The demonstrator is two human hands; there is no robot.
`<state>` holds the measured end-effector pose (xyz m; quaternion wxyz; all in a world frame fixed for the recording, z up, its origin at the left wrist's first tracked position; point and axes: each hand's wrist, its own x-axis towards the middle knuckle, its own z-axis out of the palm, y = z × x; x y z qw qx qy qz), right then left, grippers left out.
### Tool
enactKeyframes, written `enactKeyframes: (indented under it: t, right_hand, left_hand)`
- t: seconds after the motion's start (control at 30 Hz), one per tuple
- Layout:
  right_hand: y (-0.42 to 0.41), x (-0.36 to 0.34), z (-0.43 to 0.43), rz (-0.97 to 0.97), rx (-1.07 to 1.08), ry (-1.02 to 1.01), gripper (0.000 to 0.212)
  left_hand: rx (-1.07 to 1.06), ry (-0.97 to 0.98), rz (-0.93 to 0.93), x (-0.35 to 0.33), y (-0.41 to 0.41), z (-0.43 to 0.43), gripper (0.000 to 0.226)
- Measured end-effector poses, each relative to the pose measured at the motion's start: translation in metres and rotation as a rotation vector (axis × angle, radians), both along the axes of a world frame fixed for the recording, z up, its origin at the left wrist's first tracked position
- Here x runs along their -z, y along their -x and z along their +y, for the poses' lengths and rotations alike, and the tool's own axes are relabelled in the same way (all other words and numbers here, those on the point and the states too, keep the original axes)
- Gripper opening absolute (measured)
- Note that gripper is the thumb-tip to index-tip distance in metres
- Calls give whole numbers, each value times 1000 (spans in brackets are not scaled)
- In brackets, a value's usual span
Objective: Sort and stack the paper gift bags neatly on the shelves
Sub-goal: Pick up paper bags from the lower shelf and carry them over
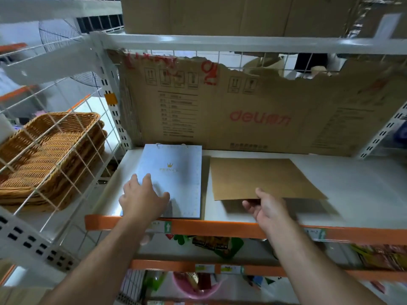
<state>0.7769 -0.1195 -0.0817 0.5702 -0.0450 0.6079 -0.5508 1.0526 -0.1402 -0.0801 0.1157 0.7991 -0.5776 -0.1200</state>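
Left hand (141,198) flat on silver gift bag (174,179), fingers straight, steadying it on shelf (352,183). Right hand (267,208) pinches brown paper bag (259,178) by near edge, likely squaring it alongside.

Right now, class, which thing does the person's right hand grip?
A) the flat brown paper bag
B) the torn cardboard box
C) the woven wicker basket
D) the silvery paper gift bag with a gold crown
A: the right hand pinches the near edge of the flat brown paper bag, thumb on top.
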Motion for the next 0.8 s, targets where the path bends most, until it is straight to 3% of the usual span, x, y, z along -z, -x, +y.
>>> enactKeyframes:
  t: [0.13,0.2,0.27,0.37,0.43,0.53,0.8]
  right_hand:
    - [22,6,12,142,-269,-129,28]
    - [33,8,16,292,-325,-125,26]
    - [40,4,16,582,-381,-55,20]
    - [45,0,9,1216,-612,111,17]
    - [50,6,1,1460,-889,102,40]
    - [56,20,-6,1563,-1123,-23,65]
    - [58,12,-10,1560,-1185,-56,68]
  left_hand:
    - [26,71,25,-5,23,-1,74]
    - [54,100,31,-8,34,-2,70]
    - [98,133,20,-9,48,-4,69]
    - [172,142,-22,-9,71,-9,68]
    - [226,139,-47,-7,87,-11,68]
    - [281,103,-61,-4,100,-10,68]
    - [254,82,-50,0,116,-3,67]
